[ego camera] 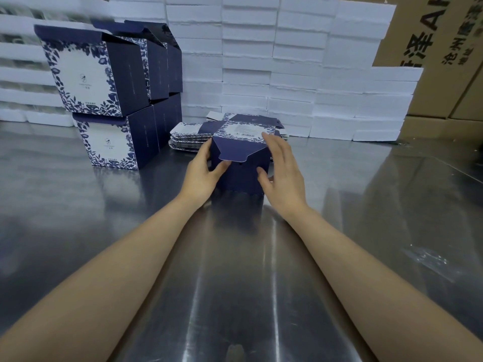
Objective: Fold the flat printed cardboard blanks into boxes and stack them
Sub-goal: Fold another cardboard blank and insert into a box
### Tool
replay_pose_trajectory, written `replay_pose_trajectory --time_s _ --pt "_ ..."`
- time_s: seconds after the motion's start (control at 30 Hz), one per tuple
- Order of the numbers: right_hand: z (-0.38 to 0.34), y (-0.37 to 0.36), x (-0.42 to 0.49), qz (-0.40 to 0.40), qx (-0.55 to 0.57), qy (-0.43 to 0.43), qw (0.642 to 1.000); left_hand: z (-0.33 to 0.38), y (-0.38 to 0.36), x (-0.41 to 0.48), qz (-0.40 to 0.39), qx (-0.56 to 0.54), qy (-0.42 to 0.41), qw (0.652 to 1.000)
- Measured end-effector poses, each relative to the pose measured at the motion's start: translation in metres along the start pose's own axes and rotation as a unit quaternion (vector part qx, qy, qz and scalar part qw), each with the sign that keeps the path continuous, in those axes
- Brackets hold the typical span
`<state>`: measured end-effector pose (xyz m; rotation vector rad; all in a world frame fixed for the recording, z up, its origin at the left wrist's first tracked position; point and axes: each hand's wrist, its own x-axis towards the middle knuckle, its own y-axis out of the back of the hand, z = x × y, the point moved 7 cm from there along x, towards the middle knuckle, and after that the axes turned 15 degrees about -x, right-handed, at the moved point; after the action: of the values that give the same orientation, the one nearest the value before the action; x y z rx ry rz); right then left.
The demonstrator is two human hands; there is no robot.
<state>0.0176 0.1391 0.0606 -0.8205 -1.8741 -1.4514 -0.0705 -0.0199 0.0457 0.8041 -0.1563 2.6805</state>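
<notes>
Boxes (104, 100) already folded, glossy navy card with white floral fronts, stand stacked two high at the far left of the table (366, 205), away from the working area. Centre, a half-folded box (240, 178) stands upright on the shiny steel, with flat blanks (188, 142) piled just behind, within reach. Left hand (201, 176) grips its left edge; right hand (282, 173) presses its right side, fingers straight, steadying it. Its rounded tuck flap (235, 150) hangs unclosed.

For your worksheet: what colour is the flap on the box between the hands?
Plain navy cardboard flap, head view.
</notes>
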Motion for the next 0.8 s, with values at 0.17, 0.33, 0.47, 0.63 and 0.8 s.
replay_pose_trajectory --time_s 0.17,0.33,0.47,0.63,0.8 --pt "-0.003 0.004 0.001 0.001 -0.006 -0.005 1.000 -0.001 0.001 -0.001 0.000 0.000 0.007 1.000" --pt "0.001 0.002 -0.001 -0.010 0.122 -0.047 0.991 0.000 0.000 -0.001 -0.010 0.031 0.005 0.999" --pt "0.007 -0.002 -0.002 -0.020 0.136 -0.073 0.988 0.003 -0.002 -0.002 -0.009 0.055 -0.003 0.998" --pt "0.010 0.000 -0.001 -0.013 0.095 -0.059 0.994 0.002 -0.003 -0.003 -0.018 0.060 -0.006 0.998" --pt "0.006 -0.002 0.000 -0.034 0.003 -0.049 0.998 -0.001 -0.008 -0.005 -0.048 0.039 -0.003 0.998"
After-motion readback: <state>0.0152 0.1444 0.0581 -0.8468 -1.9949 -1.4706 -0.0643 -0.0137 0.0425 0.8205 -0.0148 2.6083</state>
